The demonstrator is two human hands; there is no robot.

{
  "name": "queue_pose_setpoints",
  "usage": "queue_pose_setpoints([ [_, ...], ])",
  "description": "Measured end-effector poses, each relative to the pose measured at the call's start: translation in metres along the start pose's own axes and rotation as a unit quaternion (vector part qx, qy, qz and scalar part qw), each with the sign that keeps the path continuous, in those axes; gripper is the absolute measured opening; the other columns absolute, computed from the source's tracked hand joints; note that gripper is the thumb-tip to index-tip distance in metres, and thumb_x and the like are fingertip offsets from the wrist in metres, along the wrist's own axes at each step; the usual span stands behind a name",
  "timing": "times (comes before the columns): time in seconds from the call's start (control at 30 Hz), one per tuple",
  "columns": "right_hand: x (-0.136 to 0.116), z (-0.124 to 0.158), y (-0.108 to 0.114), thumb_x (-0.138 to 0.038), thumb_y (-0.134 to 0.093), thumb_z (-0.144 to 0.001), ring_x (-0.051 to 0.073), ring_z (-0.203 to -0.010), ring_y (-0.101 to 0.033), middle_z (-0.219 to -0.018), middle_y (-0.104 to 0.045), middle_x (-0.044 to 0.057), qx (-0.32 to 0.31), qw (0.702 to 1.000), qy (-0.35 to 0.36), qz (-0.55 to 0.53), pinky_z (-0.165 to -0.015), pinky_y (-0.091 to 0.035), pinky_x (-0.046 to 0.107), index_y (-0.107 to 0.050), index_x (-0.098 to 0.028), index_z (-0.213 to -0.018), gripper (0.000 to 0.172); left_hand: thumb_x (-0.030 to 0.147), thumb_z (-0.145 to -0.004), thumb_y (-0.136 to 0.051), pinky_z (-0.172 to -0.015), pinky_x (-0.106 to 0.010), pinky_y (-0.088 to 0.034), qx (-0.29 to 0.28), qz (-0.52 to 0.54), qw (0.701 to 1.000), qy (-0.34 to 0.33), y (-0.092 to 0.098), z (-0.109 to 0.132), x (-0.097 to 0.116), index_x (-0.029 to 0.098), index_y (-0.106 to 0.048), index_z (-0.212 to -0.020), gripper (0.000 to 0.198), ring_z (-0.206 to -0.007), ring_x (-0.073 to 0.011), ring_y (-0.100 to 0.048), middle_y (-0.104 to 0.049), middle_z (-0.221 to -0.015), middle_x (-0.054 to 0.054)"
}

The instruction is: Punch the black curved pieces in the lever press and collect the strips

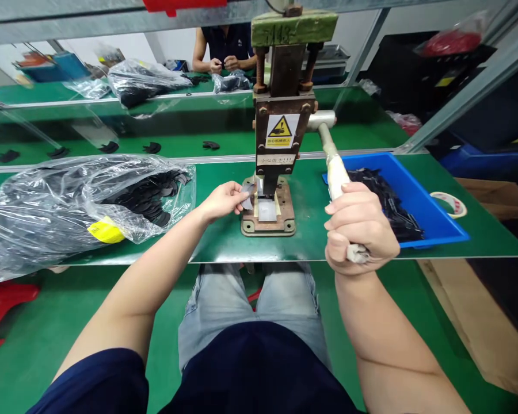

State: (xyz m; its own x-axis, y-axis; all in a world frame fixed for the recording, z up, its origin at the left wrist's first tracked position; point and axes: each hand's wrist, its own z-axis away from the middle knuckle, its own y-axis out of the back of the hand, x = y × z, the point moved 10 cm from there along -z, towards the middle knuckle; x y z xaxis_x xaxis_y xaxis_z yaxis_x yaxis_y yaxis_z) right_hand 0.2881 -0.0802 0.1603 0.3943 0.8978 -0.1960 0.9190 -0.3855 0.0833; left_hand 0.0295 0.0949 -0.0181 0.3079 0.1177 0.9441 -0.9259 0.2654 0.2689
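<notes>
My left hand (224, 201) pinches a thin grey curved piece (247, 196) at the left side of the press base (287, 215). My right hand (362, 230) is wrapped around the tape-covered lever (335, 169) of the hand press (280, 109), on its right side. Under the ram, a pale block (266, 210) sits on the base; whether the curved piece touches it I cannot tell. Left of the press lies a clear plastic bag (47, 201) with many dark curved pieces (144, 198) showing at its mouth.
A blue tray (444, 230) of black parts (384, 201) stands right of the press, beside a tape roll (449, 204). Several dark curved pieces (152, 148) lie along the far green belt. Across the bench sits another person (227, 49), hands together. A metal post (457, 75) slants at right.
</notes>
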Motion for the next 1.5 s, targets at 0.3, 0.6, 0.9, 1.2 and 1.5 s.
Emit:
queue_pose_setpoints([
  [0.3, 0.001, 0.0, 0.0, -0.035, -0.065, -0.09, 0.015, -0.077, -0.071, -0.068, -0.064, -0.007, 0.001, 1.0, -0.007, -0.019, -0.099, -0.062, 0.05, -0.057, -0.027, -0.073, 0.02, 0.039, -0.093, -0.084, -0.051, -0.021, -0.051, -0.049, 0.032, 0.996, 0.06, -0.041, -0.024, 0.004, 0.021, -0.05, -0.093, 0.038, -0.047, -0.0111, -0.063, -0.063, -0.057, 0.003],
  [0.6, 0.0, 0.0, 0.002, -0.033, -0.064, -0.093, 0.014, -0.076, -0.07, -0.067, -0.063, -0.006, 0.017, 1.0, -0.008, -0.024, -0.098, -0.061, 0.051, -0.056, -0.024, -0.071, 0.025, 0.03, -0.086, -0.089, -0.046, -0.018, -0.046, -0.081, 0.004, 0.99, 0.112, -0.049, -0.039, 0.001, 0.021, -0.058, -0.102, 0.036, -0.044, -0.0083, -0.06, -0.064, -0.064, 0.004],
  [0.9, 0.007, 0.001, 0.007, -0.035, -0.072, -0.084, 0.016, -0.07, -0.073, -0.063, -0.067, -0.006, 0.035, 0.999, 0.031, -0.026, -0.089, -0.063, 0.051, -0.051, -0.022, -0.062, 0.033, 0.027, -0.101, -0.07, -0.052, -0.026, -0.05, -0.041, 0.029, 0.997, 0.066, -0.056, -0.017, 0.011, 0.022, -0.057, -0.101, 0.014, -0.049, -0.0131, -0.061, -0.063, -0.062, 0.0],
  [1.2, 0.035, 0.013, 0.016, -0.05, -0.079, -0.074, 0.016, -0.052, -0.068, -0.045, -0.059, -0.007, 0.114, 0.988, 0.077, -0.066, -0.077, -0.064, 0.048, -0.038, -0.021, -0.049, 0.056, 0.034, -0.096, -0.068, -0.108, -0.042, -0.053, 0.099, -0.417, 0.902, -0.041, 0.124, 0.043, -0.008, 0.022, -0.075, -0.116, 0.024, -0.12, -0.0304, -0.069, -0.074, -0.124, -0.013],
  [1.5, 0.022, 0.007, 0.01, -0.052, -0.077, -0.083, 0.015, -0.062, -0.071, -0.053, -0.062, -0.007, 0.092, 0.995, 0.029, -0.021, -0.083, -0.064, 0.049, -0.044, -0.021, -0.055, 0.052, 0.031, -0.087, -0.071, -0.121, -0.047, -0.042, 0.092, -0.632, 0.759, 0.125, 0.256, 0.019, -0.069, 0.023, -0.063, -0.154, 0.068, -0.142, -0.0413, -0.055, -0.05, -0.155, -0.02],
])
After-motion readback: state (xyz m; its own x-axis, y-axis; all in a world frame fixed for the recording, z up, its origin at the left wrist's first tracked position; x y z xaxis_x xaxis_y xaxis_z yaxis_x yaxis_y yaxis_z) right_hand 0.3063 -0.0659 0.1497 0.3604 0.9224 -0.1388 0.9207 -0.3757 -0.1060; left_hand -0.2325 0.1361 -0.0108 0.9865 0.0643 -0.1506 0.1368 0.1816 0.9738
